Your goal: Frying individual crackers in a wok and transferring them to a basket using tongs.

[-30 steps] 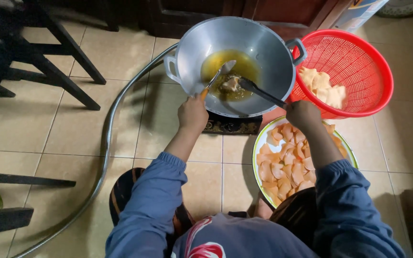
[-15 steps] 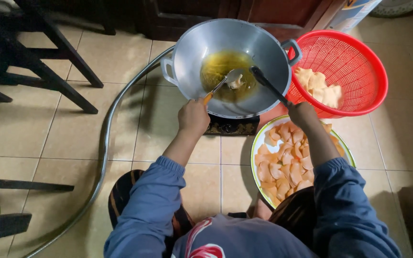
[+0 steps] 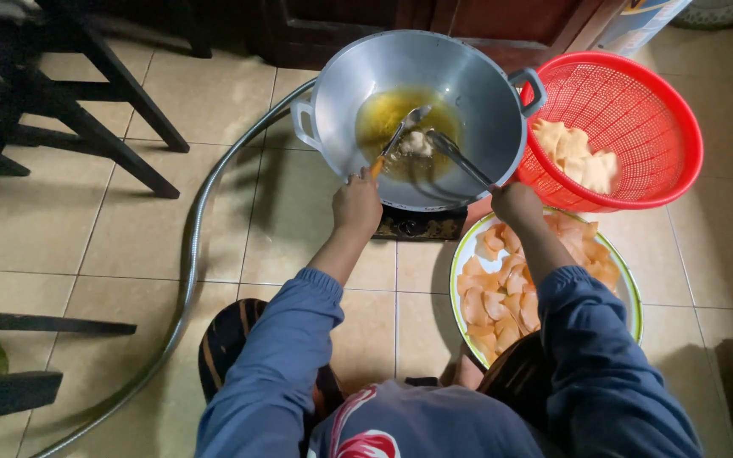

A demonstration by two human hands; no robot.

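My left hand [image 3: 356,203] is curled shut around the orange-tipped handle of a metal spoon [image 3: 400,136], whose bowl reaches ahead of that hand into the oil; my right hand [image 3: 515,203] is closed around the dark handle of a wire skimmer [image 3: 451,157], which slants forward and to the left from it, so the two tools meet over a pale lump of food [image 3: 417,142] floating in the yellow oil; I cannot tell whether either tool touches the lump. The wok [image 3: 332,110], grey metal with two loop handles, sits just ahead of both hands on a low dark burner [image 3: 422,225] that shows directly between my wrists on the tiled floor [image 3: 61,229]. Forward and to the right of my right hand stands a red plastic basket [image 3: 663,110] holding a few pale crackers; it is touching or nearly touching the wok's right handle. Under my right forearm lies a round plate [image 3: 460,263] with a green rim, heaped with orange raw chips [image 3: 494,297]; my blue sleeve covers part of it. To the left of my left hand a ribbed metal hose [image 3: 188,271] curves back across the floor from behind the wok; farther left stand dark chair legs [image 3: 103,136].
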